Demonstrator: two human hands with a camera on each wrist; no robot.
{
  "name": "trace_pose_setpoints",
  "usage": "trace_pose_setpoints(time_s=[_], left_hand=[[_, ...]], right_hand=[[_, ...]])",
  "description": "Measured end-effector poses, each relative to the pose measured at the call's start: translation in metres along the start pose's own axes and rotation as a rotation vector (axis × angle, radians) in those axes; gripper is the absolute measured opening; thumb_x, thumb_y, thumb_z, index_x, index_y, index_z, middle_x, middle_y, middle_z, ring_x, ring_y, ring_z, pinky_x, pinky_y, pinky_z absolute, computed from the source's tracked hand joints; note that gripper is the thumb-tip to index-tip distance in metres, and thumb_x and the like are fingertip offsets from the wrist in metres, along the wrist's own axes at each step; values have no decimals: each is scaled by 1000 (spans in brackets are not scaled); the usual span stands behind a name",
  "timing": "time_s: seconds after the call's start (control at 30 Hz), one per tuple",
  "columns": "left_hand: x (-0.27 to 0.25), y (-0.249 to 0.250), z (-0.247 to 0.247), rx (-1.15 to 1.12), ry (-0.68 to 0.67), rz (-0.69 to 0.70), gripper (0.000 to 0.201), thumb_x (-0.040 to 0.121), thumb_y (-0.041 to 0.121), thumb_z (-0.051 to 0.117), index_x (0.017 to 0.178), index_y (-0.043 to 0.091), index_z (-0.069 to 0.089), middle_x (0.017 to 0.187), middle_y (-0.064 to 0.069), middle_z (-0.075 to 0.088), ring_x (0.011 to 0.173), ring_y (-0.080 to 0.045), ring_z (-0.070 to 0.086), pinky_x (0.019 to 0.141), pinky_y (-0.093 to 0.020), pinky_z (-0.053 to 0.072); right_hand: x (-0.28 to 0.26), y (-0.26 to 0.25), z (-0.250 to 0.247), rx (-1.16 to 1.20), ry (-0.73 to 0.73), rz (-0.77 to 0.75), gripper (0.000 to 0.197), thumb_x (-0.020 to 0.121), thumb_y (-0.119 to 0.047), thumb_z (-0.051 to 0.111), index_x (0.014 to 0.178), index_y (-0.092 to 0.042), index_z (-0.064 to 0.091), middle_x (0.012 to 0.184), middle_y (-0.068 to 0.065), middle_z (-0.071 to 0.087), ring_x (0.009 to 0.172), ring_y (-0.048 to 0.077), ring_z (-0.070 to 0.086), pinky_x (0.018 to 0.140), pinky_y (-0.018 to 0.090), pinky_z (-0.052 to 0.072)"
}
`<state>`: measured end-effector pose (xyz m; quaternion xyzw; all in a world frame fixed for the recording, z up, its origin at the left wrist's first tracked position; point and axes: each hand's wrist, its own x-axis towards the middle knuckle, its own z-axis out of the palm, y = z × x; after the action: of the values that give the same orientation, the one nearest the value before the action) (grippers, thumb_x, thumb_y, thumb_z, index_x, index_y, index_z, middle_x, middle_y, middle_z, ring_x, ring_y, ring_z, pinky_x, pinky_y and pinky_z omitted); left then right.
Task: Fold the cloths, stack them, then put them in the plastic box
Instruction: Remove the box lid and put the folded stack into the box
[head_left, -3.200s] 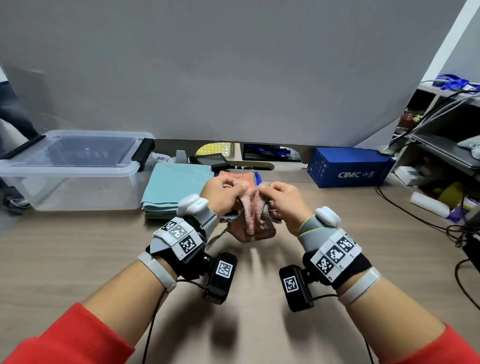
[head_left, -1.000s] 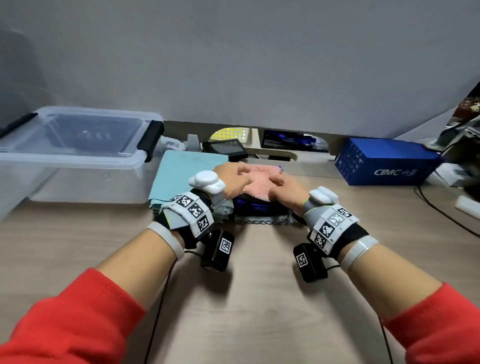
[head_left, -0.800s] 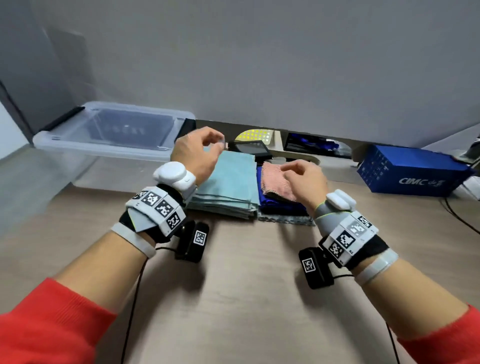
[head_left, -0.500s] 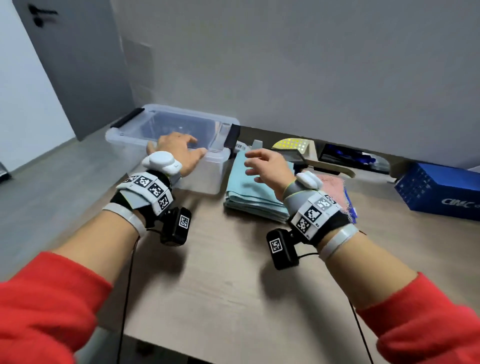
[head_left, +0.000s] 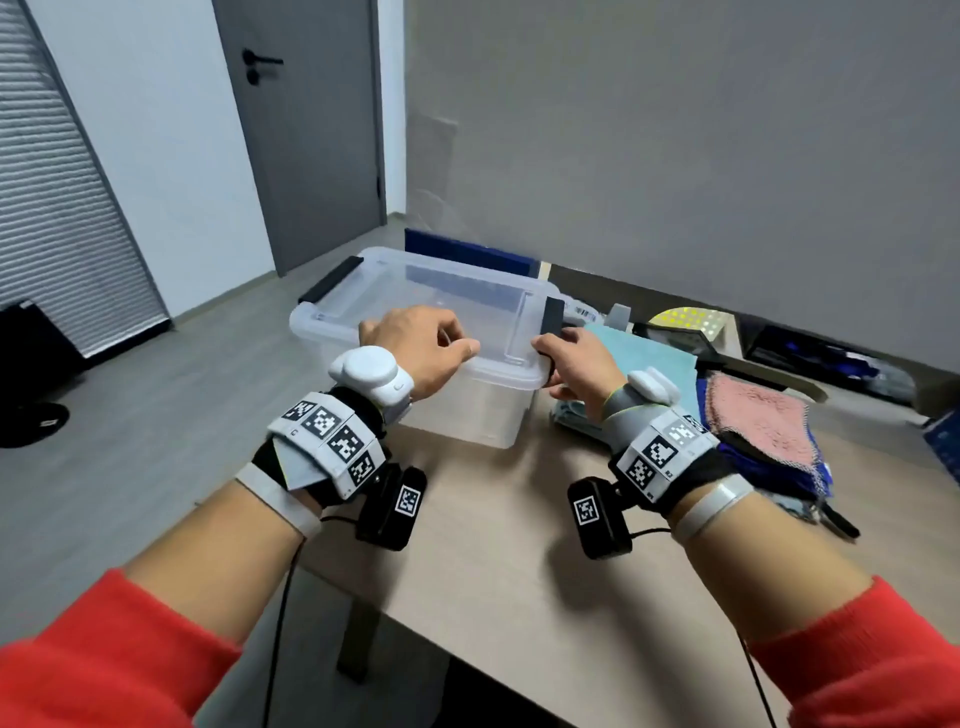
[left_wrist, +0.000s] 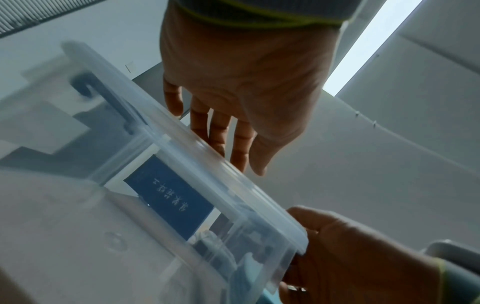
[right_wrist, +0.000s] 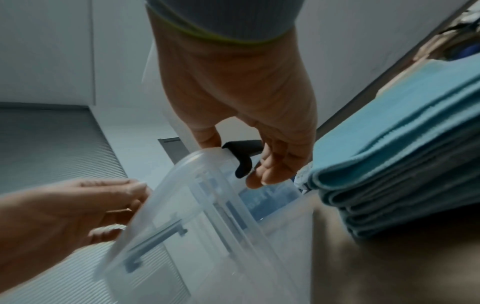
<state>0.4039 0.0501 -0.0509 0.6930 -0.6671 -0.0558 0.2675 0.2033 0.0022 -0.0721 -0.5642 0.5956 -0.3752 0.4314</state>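
Observation:
A clear plastic box (head_left: 467, 410) with its clear lid (head_left: 441, 306) on stands at the table's far left corner. My left hand (head_left: 457, 345) grips the lid's front rim (left_wrist: 259, 205), fingers on top and thumb at the edge. At the lid's front right corner my right hand (head_left: 550, 358) holds on beside the black latch (head_left: 552, 317), thumb on the lid (right_wrist: 194, 195) and fingers round the latch (right_wrist: 242, 160). A folded teal stack (head_left: 649, 358) lies right of the box. Further right a folded pink cloth (head_left: 758, 415) sits on blue cloths.
The table (head_left: 493, 545) ends just left of the box, with open floor beyond. A blue carton (head_left: 467, 252) stands behind the box against the grey wall. A yellow dotted item (head_left: 685, 319) and dark devices lie behind the cloths.
Both hands left the pink cloth on the blue pile and moved left to the box. They now hold the lid's front edge and right corner. My view has turned left.

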Motion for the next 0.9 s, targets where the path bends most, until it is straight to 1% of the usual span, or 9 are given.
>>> trace_pose_setpoints(time_s=[0.1,0.2,0.3,0.4,0.53,0.63,0.7,0.8,0.9], left_hand=[[-13,0,-10,-92,-61,8,21,83,52,61,78,32,63,73,15,61,82,-16,61,80,-32,45],[-28,-12,-29,-235,-64,-1,19,82,49,64,76,31,64,73,13,67,78,-14,66,72,-29,50],[-39,-38,-47,-250,113,-61,19,80,48,65,84,29,68,80,12,66,80,-12,63,71,-27,48],[-46,-78,-60,-161,350,-189,31,77,49,63,103,33,62,108,0,62,106,-26,57,92,-40,48],[-52,-110,-62,-131,162,-472,60,81,45,67,132,19,51,132,-13,56,122,-35,50,103,-40,39],[-48,-115,-57,-169,112,-497,50,78,47,67,120,21,61,119,-7,67,110,-31,61,96,-37,46],[-44,-114,-60,-145,98,-519,43,72,52,64,107,26,64,107,-2,69,101,-29,63,92,-37,48],[-41,-114,-60,-52,57,-510,33,76,47,54,90,20,67,92,-6,69,88,-32,63,79,-33,48],[-36,-117,-57,3,88,-546,39,73,45,47,86,16,70,89,-12,69,83,-35,63,81,-38,52]], right_hand=[[-9,1,3,-34,51,-24,41,80,-36,61,115,-14,61,87,-3,64,59,11,51,45,23,43],[-27,2,8,-53,41,-44,66,61,-49,59,117,-14,62,99,2,70,67,14,58,46,23,45],[-39,6,7,-29,57,-65,53,66,-41,60,112,-14,66,98,5,72,68,17,58,51,28,47],[-47,11,1,0,79,-52,37,70,-36,62,102,-16,67,88,5,70,68,20,56,57,35,47],[-52,9,-2,-47,93,-42,31,77,-32,65,93,-5,69,78,7,61,67,23,50,59,37,43],[-55,5,1,-154,144,-58,24,79,-38,70,75,-15,68,71,3,64,65,23,57,61,35,48],[-55,2,0,-292,193,-74,27,80,-40,67,71,-15,66,68,2,63,66,23,57,56,29,41],[-57,-2,0,-460,203,-75,35,84,-36,59,60,-10,56,58,2,53,58,23,47,49,29,28],[-61,-4,2,-556,206,-65,37,89,-34,51,63,-7,51,59,7,47,61,30,44,50,31,26]])
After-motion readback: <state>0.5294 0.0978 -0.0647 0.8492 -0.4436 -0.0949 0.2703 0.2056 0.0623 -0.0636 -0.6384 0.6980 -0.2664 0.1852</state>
